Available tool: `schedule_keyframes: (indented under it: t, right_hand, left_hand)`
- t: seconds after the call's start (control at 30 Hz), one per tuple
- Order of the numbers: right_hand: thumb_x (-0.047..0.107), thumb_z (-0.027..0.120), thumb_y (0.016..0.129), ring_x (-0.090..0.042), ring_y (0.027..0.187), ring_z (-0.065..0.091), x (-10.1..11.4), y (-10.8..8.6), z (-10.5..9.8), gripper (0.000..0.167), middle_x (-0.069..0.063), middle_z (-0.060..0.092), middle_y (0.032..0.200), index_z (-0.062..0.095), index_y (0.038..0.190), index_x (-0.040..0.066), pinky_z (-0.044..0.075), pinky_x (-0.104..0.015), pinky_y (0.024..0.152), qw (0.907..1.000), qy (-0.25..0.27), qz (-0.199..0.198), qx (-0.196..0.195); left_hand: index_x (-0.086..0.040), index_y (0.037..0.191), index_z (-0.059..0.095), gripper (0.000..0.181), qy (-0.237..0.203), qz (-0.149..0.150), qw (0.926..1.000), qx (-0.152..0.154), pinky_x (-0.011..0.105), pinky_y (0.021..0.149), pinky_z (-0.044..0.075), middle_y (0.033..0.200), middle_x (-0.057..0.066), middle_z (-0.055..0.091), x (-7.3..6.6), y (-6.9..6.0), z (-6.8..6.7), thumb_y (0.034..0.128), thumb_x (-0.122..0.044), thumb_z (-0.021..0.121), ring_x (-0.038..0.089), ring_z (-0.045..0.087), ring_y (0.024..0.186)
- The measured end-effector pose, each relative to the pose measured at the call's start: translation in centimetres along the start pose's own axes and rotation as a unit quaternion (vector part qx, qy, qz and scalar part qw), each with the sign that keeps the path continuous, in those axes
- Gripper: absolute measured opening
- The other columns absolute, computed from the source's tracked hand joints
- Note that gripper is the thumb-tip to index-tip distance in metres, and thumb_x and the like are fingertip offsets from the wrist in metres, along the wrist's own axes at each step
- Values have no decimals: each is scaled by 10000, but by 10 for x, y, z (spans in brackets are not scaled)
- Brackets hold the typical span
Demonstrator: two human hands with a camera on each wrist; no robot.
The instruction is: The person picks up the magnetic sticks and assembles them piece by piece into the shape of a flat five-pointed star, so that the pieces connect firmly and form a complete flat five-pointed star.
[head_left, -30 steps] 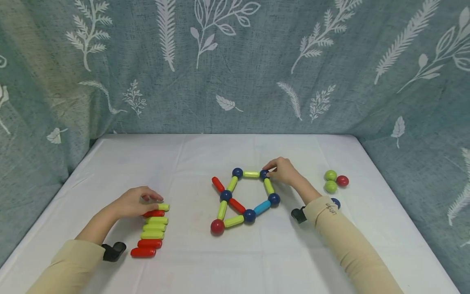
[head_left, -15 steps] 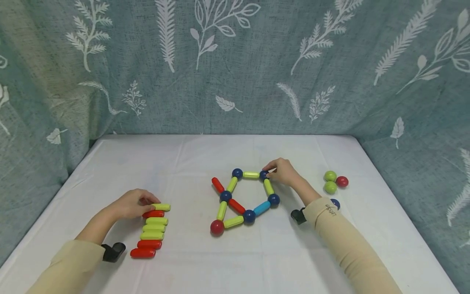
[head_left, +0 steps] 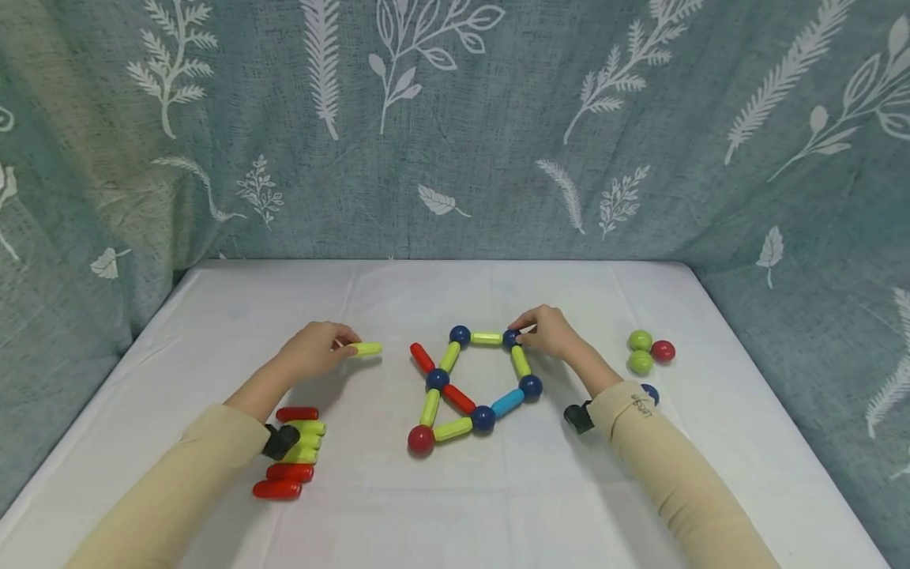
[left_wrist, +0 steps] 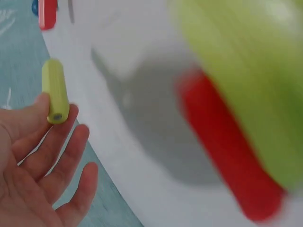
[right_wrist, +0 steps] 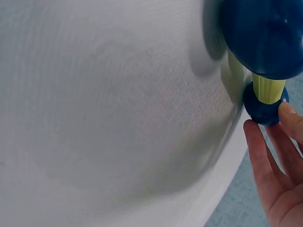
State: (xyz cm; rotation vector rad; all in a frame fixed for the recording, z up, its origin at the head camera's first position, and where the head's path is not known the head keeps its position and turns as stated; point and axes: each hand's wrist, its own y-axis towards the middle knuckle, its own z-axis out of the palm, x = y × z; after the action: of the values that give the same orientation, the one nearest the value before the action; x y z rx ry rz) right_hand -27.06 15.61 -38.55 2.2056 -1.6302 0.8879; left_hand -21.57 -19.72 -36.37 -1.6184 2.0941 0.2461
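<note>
My left hand (head_left: 317, 348) pinches a yellow-green rod (head_left: 366, 348) by one end, above the table between the row of rods and the linked shape; the left wrist view shows the same rod (left_wrist: 56, 90) between thumb and fingers. With thumb and fingers, my right hand (head_left: 550, 330) holds the dark blue ball (head_left: 510, 338) at the shape's far right corner; the right wrist view shows this blue ball (right_wrist: 262, 108) too. The shape joins yellow-green rods, a light blue rod (head_left: 508, 403), a red rod (head_left: 458, 398), blue balls and a red ball (head_left: 421, 440). Another red rod (head_left: 422, 357) sticks out at its left.
Under my left forearm lies a row of rods, with red rods (head_left: 290, 472) and yellow-green rods (head_left: 306, 456) partly hidden by the wrist camera. At right sit two green balls (head_left: 640, 363), a red ball (head_left: 663, 351) and a blue ball (head_left: 650, 393) partly behind the sleeve.
My left hand has lifted the farthest yellow-green rod out of the row and carried it away from me and to the right. My right hand stays on the blue ball.
</note>
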Motion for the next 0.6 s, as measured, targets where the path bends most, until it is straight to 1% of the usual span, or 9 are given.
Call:
schedule_keyframes:
  t: [0.07, 0.17, 0.27, 0.33, 0.43, 0.53, 0.6]
  right_hand:
    - [34, 607, 862, -257, 960, 585, 0, 0, 0, 221, -130, 638, 1086, 670, 1073, 29, 490, -345, 795, 10000, 9, 4, -5]
    - [36, 607, 863, -253, 962, 585, -1, 1, 1, 221, -126, 637, 1087, 670, 1075, 33, 489, -342, 799, 10000, 19, 18, -8]
    - [34, 605, 862, -253, 964, 584, -2, 2, 1, 223, -127, 636, 1089, 669, 1076, 31, 489, -341, 800, 10000, 16, 3, -14]
    - [35, 606, 862, -256, 966, 584, -3, 2, 2, 223, -128, 636, 1090, 669, 1076, 31, 490, -342, 801, 10000, 11, -9, -39]
    - [34, 609, 861, -259, 964, 585, -3, 0, 3, 223, -131, 637, 1089, 670, 1075, 29, 491, -342, 798, 10000, 7, -27, -80]
    - [33, 611, 859, -257, 953, 587, -2, -1, 2, 220, -132, 639, 1084, 672, 1071, 29, 494, -340, 788, 9999, 20, -36, -115]
    - [30, 608, 861, -257, 948, 588, -2, -1, 1, 221, -137, 637, 1085, 671, 1072, 23, 494, -340, 783, 9999, 23, -83, -113]
  left_hand:
    - [10, 1072, 639, 229, 35, -95, 9999, -34, 345, 668, 467, 963, 144, 640, -12, 13, 3, 911, -133, 560, 246, 576, 829]
    - [-13, 1098, 633, 240, -42, -272, 9996, -87, 346, 682, 468, 1020, 147, 628, -27, 32, 10, 925, -152, 543, 246, 578, 858]
    - [-27, 1110, 634, 245, -132, -344, 9993, -116, 354, 714, 473, 1064, 147, 615, -37, 49, 19, 930, -163, 537, 260, 571, 914]
    - [-36, 1110, 637, 242, -161, -346, 9992, -85, 359, 746, 474, 1089, 141, 609, -43, 57, 26, 930, -163, 538, 265, 564, 949]
    - [-46, 1107, 644, 233, -255, -399, 9989, -19, 366, 794, 469, 1097, 129, 607, -50, 65, 35, 925, -153, 544, 259, 554, 973]
    - [-48, 1106, 646, 231, -384, -452, 9982, 33, 369, 824, 461, 1099, 121, 603, -57, 68, 42, 924, -146, 542, 250, 549, 978]
    - [-47, 1105, 646, 232, -441, -483, 9978, 61, 371, 835, 457, 1100, 121, 600, -60, 68, 44, 925, -148, 539, 248, 545, 986]
